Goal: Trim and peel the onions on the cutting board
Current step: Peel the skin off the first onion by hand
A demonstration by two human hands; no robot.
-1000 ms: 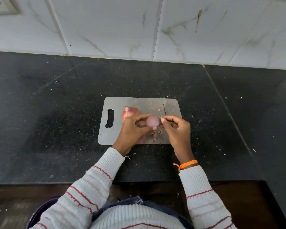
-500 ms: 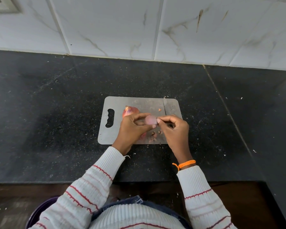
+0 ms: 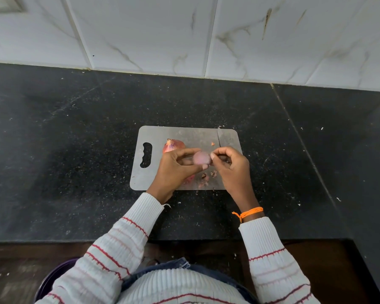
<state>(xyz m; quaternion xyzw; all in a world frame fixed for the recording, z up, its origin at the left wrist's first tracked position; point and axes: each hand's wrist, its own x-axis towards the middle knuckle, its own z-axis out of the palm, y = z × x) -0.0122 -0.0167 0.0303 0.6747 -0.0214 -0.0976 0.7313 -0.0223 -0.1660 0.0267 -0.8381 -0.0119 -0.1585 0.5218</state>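
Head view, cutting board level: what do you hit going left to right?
Handle slot → unpeeled onion → left hand → peeled onion held in it → right hand pinching at the onion's edge → board's right edge.

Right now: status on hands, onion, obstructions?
Left hand grips peeled onion. Right hand pinches at its edge. Unpeeled onion waits on cutting board. Nothing in the way.
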